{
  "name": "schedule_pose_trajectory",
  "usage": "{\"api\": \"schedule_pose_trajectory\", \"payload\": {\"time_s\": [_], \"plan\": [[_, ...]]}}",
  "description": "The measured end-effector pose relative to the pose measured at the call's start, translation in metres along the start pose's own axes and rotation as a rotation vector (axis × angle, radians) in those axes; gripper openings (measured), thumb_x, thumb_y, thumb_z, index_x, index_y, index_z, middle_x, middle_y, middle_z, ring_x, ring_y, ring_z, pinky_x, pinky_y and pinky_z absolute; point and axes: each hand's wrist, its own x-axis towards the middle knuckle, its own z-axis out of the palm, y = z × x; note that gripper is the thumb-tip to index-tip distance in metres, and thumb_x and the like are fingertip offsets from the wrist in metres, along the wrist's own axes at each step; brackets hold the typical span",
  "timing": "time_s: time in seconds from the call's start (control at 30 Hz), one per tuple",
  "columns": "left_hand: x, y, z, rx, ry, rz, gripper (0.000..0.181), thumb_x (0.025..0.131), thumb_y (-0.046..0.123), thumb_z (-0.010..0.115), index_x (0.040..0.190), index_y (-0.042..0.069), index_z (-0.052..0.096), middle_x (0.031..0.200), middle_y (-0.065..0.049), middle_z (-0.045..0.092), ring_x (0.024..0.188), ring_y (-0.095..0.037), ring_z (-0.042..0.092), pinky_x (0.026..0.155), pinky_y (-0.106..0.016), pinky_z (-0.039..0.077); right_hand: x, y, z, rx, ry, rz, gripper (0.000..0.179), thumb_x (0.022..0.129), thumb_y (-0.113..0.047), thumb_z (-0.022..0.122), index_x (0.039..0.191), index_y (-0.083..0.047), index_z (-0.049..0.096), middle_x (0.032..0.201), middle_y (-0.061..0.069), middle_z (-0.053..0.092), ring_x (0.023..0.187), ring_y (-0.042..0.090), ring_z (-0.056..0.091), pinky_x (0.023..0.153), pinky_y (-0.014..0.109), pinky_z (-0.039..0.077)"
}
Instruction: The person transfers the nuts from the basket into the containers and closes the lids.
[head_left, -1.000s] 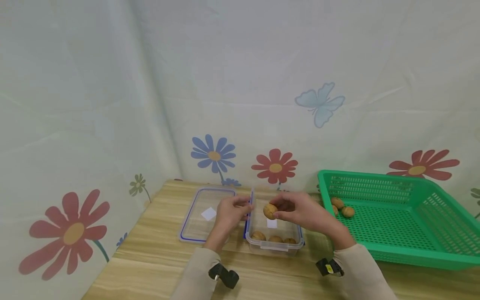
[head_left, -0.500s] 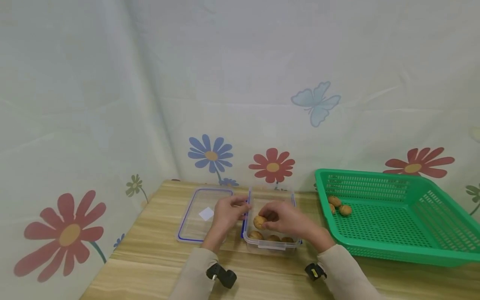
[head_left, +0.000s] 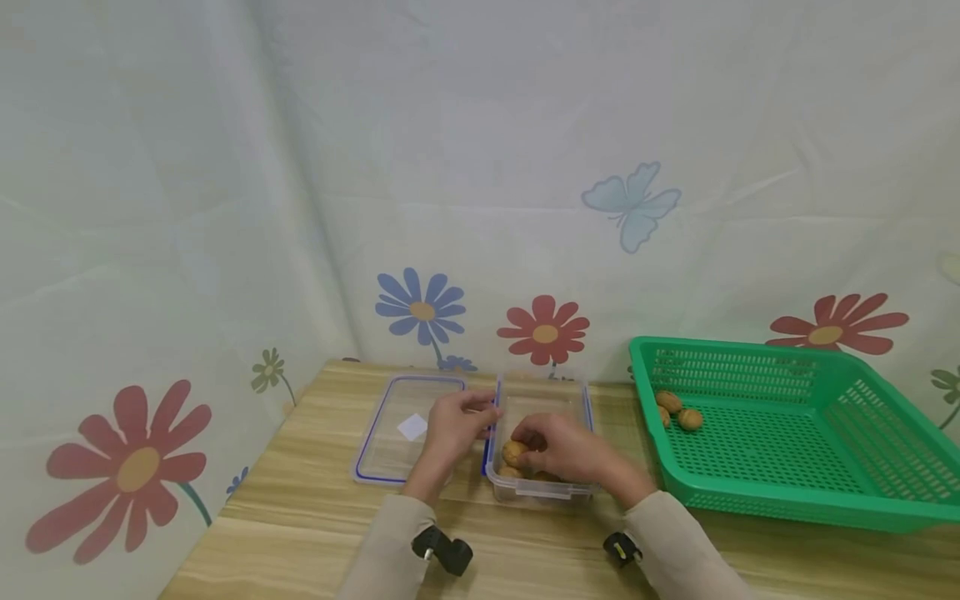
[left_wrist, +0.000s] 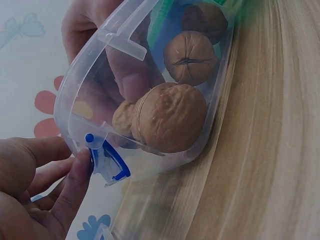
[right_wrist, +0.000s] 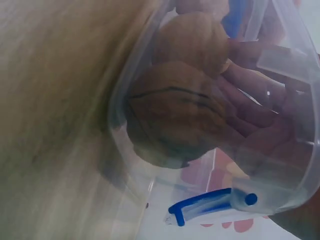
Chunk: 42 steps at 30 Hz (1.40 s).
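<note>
My right hand (head_left: 561, 450) reaches down inside a clear plastic food container (head_left: 543, 490) and pinches a walnut (head_left: 513, 453) between thumb and fingers. In the left wrist view that walnut (left_wrist: 123, 119) shows low in the box, partly behind another walnut (left_wrist: 172, 117). Two more walnuts sit along the same wall, including one with a dark seam (left_wrist: 190, 57). My left hand (head_left: 456, 427) holds the container's left side by the rim, its fingers beside a blue-edged latch (left_wrist: 110, 162). Through the wall, the right wrist view shows a large walnut (right_wrist: 175, 112) and the right fingers.
A clear lid (head_left: 386, 417) with a blue seal and white label lies on the wooden table (head_left: 300, 500), left of the container. At the right stands a green perforated basket (head_left: 780, 492) with a few walnuts (head_left: 690, 419) in its left corner. A flowered curtain hangs behind.
My right hand has lowered the walnut from above the container's middle into its front left part, beside the walnuts there. The left hand keeps its hold on the rim.
</note>
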Motion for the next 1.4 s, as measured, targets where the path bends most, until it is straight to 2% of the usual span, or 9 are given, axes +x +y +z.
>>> {"api": "schedule_pose_trajectory", "payload": {"time_s": [0.13,0.43,0.67,0.77,0.93,1.07,1.23,1.4], "plan": [[0.001,0.0,0.0,-0.004,0.001,-0.005,0.031,0.095,0.001,0.077,0.125,-0.007,0.073,0.101,-0.016,0.074,0.093,-0.036,0.076,0.075,-0.033,0.067,0.0,0.0,0.002,-0.015,0.0,-0.013,0.016,0.095,-0.005,0.08,0.11,-0.005,0.076,0.1,0.0,0.075,0.088,0.014,0.069,0.087,0.041,0.064],[0.002,0.0,0.0,0.024,0.001,-0.004,0.03,0.096,0.003,0.077,0.125,-0.005,0.075,0.103,-0.014,0.075,0.088,-0.025,0.076,0.074,-0.034,0.067,0.0,0.002,0.006,-0.01,-0.016,-0.011,0.014,0.095,-0.004,0.08,0.108,-0.002,0.075,0.097,0.002,0.075,0.089,0.016,0.07,0.086,0.041,0.064],[0.002,0.0,-0.001,0.032,-0.001,-0.001,0.03,0.096,0.003,0.077,0.125,-0.005,0.075,0.103,-0.015,0.076,0.087,-0.024,0.075,0.074,-0.036,0.067,0.0,0.001,0.006,-0.01,-0.013,0.005,0.015,0.096,-0.008,0.08,0.109,-0.003,0.075,0.097,0.0,0.074,0.088,0.014,0.068,0.085,0.038,0.064],[0.002,0.0,-0.001,0.035,0.002,-0.003,0.031,0.095,0.003,0.077,0.125,-0.005,0.074,0.103,-0.015,0.076,0.085,-0.023,0.075,0.074,-0.037,0.067,0.0,0.001,0.005,-0.005,-0.003,0.008,0.017,0.096,-0.008,0.079,0.111,-0.001,0.074,0.099,0.002,0.075,0.091,0.017,0.07,0.087,0.041,0.064],[0.002,0.0,0.0,0.039,0.005,-0.001,0.031,0.095,0.003,0.078,0.125,-0.006,0.074,0.102,-0.015,0.077,0.085,-0.023,0.075,0.074,-0.035,0.067,-0.003,-0.002,-0.001,0.008,0.016,0.03,0.022,0.098,-0.006,0.077,0.117,0.002,0.073,0.108,0.011,0.075,0.099,0.025,0.071,0.093,0.049,0.062],[0.003,0.0,0.0,0.037,0.003,0.003,0.032,0.095,0.003,0.078,0.125,-0.006,0.074,0.102,-0.015,0.076,0.086,-0.024,0.076,0.074,-0.036,0.067,-0.005,-0.003,-0.009,-0.022,0.046,0.013,0.022,0.098,-0.004,0.076,0.118,0.003,0.072,0.111,0.015,0.074,0.099,0.026,0.071,0.093,0.049,0.063],[0.003,-0.001,0.0,0.036,-0.001,0.007,0.031,0.095,0.003,0.078,0.125,-0.006,0.074,0.102,-0.015,0.076,0.087,-0.026,0.076,0.073,-0.036,0.067,-0.009,-0.005,-0.021,-0.026,0.077,-0.016,0.022,0.098,-0.006,0.077,0.118,0.001,0.073,0.112,0.015,0.074,0.099,0.024,0.072,0.091,0.048,0.063],[0.004,-0.001,-0.001,0.036,0.001,0.003,0.032,0.095,0.003,0.078,0.125,-0.007,0.074,0.102,-0.015,0.076,0.085,-0.026,0.076,0.072,-0.036,0.067,-0.013,-0.011,-0.031,-0.011,0.088,-0.003,0.025,0.099,-0.01,0.077,0.121,0.001,0.072,0.114,0.011,0.074,0.103,0.026,0.073,0.094,0.048,0.063]]}}
